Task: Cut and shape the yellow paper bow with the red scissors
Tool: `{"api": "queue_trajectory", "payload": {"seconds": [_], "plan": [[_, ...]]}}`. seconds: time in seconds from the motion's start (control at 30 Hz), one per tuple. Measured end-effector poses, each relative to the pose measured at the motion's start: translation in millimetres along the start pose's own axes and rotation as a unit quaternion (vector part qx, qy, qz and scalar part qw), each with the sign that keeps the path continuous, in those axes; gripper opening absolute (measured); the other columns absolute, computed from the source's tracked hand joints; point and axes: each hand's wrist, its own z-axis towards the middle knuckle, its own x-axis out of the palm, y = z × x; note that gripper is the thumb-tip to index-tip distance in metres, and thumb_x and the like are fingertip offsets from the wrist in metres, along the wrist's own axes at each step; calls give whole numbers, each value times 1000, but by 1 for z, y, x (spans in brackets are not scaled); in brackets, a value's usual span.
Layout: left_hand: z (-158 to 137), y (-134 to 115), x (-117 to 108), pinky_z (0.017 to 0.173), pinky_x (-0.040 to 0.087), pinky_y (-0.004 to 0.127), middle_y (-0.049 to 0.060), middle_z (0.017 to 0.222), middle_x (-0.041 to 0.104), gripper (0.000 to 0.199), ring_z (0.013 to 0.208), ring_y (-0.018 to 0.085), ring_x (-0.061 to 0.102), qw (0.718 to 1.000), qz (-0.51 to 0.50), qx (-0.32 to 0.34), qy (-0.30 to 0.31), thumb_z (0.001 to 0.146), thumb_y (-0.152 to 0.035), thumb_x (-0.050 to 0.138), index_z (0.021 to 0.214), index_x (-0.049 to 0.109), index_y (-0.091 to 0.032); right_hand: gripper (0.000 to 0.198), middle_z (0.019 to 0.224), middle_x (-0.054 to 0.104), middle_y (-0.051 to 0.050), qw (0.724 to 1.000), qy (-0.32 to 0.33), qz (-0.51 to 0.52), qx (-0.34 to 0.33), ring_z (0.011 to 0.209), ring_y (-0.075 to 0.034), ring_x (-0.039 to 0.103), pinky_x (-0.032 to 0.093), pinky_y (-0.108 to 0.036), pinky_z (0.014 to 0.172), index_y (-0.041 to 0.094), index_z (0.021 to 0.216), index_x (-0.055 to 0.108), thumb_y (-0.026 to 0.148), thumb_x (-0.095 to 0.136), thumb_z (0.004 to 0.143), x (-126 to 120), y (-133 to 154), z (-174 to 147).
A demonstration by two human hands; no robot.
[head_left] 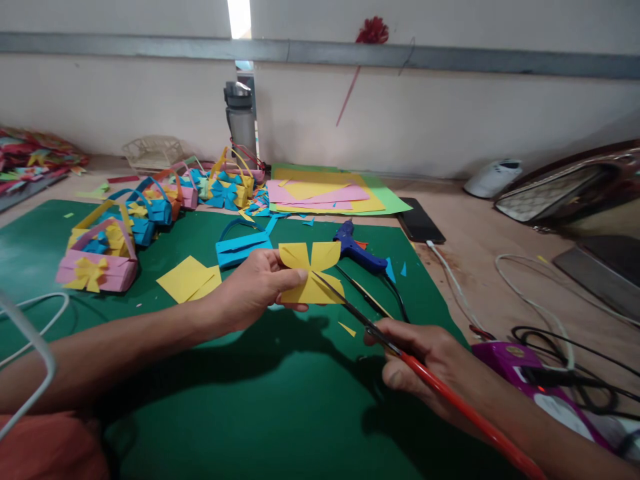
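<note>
In the middle of the view, my left hand (260, 283) pinches a yellow paper flower (320, 257) between thumb and fingers. Its petals are parted by narrow notches. My right hand (425, 357) grips a pair of scissors (400, 350) with a red handle, and the blades reach the lower right part of the flower near its centre. Beyond my left hand lies a small blue paper basket (243, 247). Yellow paper squares (187, 280) rest on the green mat to the left. A blue glue gun (361, 250) lies behind the flower.
Finished-looking paper baskets (97, 267) line the left side. Coloured paper sheets (325, 190), a grey bottle (241, 120) and a phone (421, 220) stand or lie farther back. At the right are a purple power strip (500, 360), tangled cables and a bag (545, 190). A yellow scrap (347, 329) lies on the mat.
</note>
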Motion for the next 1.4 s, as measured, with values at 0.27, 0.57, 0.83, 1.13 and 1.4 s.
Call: {"api": "queue_trajectory", "payload": {"seconds": [0.27,0.57,0.83,1.13,1.4], "plan": [[1,0,1,59,56,23,6,83,68,19,68,12,64,1000,-15,2,-2,72,-24,67,87,65,-12,10,56,29,7,1000,-4,-13,-6,48,-8,25,21,-21,41,21,70,50,29,51,76,-2,5,1],[1,-2,3,58,55,22,5,81,68,18,69,13,65,1000,-15,-10,-8,69,-22,67,84,65,-13,9,53,37,7,1000,-1,-21,22,47,-8,29,24,-21,41,20,69,55,28,57,73,-5,10,1],[5,-2,-3,56,52,21,2,76,65,17,63,11,62,1000,25,-6,18,69,-24,66,82,63,-14,11,52,45,7,999,-6,-47,22,46,-8,35,28,-22,42,21,70,59,32,61,72,-7,9,1],[12,-26,-21,49,34,18,-3,62,57,20,53,7,47,972,231,4,26,63,-27,70,78,65,-14,14,54,61,3,991,-59,-122,-6,49,-14,50,36,-27,49,23,70,63,36,68,70,-5,6,1],[10,-26,-22,43,21,20,-5,52,50,13,44,5,33,938,339,3,64,65,-26,60,65,64,-14,22,63,69,-2,980,-74,-179,-38,58,-21,62,43,-30,55,26,75,66,46,74,68,-2,2,4]]}}
